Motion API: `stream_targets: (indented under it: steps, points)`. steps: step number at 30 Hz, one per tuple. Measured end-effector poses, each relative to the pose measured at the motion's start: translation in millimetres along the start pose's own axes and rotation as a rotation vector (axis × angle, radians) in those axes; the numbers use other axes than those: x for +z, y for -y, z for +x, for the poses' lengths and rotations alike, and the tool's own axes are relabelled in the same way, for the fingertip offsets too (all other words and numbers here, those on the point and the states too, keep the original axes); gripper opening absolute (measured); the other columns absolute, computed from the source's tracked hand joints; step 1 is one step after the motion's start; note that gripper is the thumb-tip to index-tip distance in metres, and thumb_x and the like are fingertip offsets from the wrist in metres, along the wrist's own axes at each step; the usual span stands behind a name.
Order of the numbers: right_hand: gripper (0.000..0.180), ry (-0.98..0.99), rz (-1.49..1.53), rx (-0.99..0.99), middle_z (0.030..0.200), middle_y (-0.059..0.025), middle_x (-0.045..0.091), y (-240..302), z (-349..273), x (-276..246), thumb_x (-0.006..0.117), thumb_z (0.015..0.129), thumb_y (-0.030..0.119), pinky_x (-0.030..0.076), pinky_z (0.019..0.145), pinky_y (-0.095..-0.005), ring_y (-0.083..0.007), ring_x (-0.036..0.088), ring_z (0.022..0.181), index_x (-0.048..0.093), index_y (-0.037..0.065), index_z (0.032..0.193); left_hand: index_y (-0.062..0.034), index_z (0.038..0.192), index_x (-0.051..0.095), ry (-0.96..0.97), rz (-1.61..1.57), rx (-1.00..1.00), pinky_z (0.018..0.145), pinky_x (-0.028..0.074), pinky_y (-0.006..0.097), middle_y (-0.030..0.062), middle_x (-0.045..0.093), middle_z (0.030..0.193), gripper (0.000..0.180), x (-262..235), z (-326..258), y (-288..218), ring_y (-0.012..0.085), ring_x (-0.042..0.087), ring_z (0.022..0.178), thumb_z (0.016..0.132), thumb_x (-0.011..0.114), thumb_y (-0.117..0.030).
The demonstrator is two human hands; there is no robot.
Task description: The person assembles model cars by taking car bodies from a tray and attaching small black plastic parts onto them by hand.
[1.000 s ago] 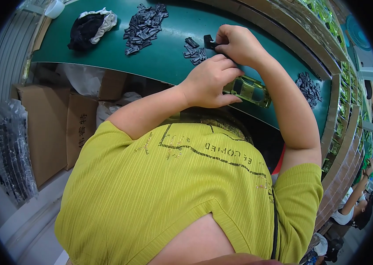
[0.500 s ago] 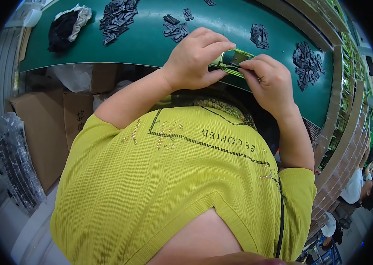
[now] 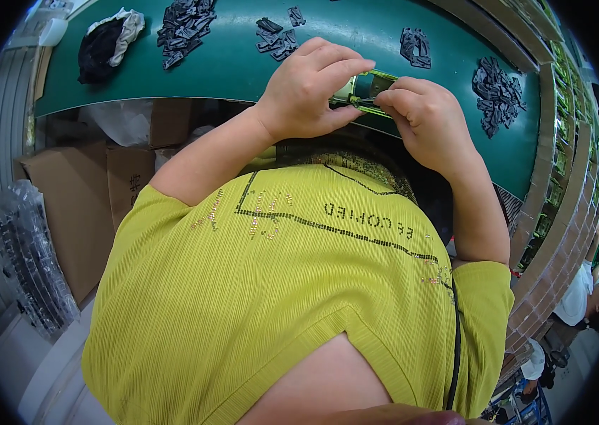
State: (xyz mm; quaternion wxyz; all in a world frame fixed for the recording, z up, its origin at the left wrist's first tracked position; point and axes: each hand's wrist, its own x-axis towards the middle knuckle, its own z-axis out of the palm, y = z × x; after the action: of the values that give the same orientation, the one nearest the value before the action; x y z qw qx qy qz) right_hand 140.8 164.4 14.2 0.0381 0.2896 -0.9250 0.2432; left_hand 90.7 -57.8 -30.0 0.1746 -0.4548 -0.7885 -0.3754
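Above the table's near edge, my left hand (image 3: 306, 88) grips one end of a bright green, see-through plastic frame (image 3: 376, 110), its thumb below and fingers above. At the other end, my right hand (image 3: 430, 124) has thumb and fingers pinched together against the frame. A small dark piece seems to sit at those fingertips, too small to make out. Beyond my hands lie small dark grey plastic parts (image 3: 278, 44) in a loose group. Another little stack of grey parts (image 3: 415, 48) lies beyond my right hand.
Larger heaps of grey parts lie at the left (image 3: 185, 32) and right (image 3: 498, 95) of the green table (image 3: 243, 74). A black and white cloth (image 3: 108, 46) rests at the far left. Racks of green frames (image 3: 562, 156) line the right side. Below the table stands a cardboard box (image 3: 65, 205).
My right hand has shifted its fingers on the frame, and its wrist has turned a little. My left hand keeps its grip. The whole view has moved slightly.
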Motion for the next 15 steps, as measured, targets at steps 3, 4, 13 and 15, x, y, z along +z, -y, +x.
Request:
stream_targets:
  steps: [3, 4, 13, 15]
  points:
    - [0.018, 0.036, -0.012, 0.054, 0.085, -0.0102, 0.065, 3.9, 1.5, -3.2, 0.061, 0.076, 0.0, 0.051, 0.074, -0.043, -0.0329, 0.064, 0.083, 0.071, 0.007, 0.09, -0.0134, 0.114, 0.066, 0.006, -0.011, 0.009, 0.091, 0.048, 0.038, 0.0045, 0.064, 0.114, 0.051, 0.6, 2.4, -0.9, 0.0262, 0.059, 0.104, 0.065, 0.082, -0.018]
    - [0.018, 0.033, -0.013, 0.057, 0.085, -0.0102, 0.065, 3.7, 1.7, -3.6, 0.061, 0.076, 0.0, 0.051, 0.074, -0.043, -0.0329, 0.064, 0.083, 0.071, 0.007, 0.09, -0.0151, 0.113, 0.067, 0.013, -0.016, 0.021, 0.092, 0.047, 0.039, 0.0037, 0.063, 0.116, 0.05, 1.3, 3.6, -0.9, 0.0261, 0.058, 0.107, 0.066, 0.082, -0.018]
    - [0.01, 0.057, 0.156, 0.096, 0.086, -0.0133, 0.068, -2.0, 2.0, -7.1, 0.061, 0.082, 0.005, 0.051, 0.076, -0.0441, -0.0349, 0.064, 0.085, 0.069, 0.003, 0.089, -0.0114, 0.077, 0.069, 0.077, -0.116, -0.01, 0.093, 0.043, 0.04, 0.0067, 0.065, 0.122, 0.016, 5.6, 3.3, -7.1, 0.0275, 0.059, 0.105, 0.066, 0.08, -0.01]
    - [0.008, 0.109, 0.27, 0.098, 0.085, -0.0128, 0.066, -1.9, 1.4, -12.0, 0.066, 0.081, 0.008, 0.051, 0.075, -0.0444, -0.0349, 0.063, 0.085, 0.068, 0.003, 0.086, -0.0111, 0.076, 0.069, 0.075, -0.123, -0.017, 0.092, 0.043, 0.04, 0.0066, 0.066, 0.121, 0.016, 5.7, 3.7, -7.6, 0.0274, 0.059, 0.104, 0.065, 0.08, -0.009]
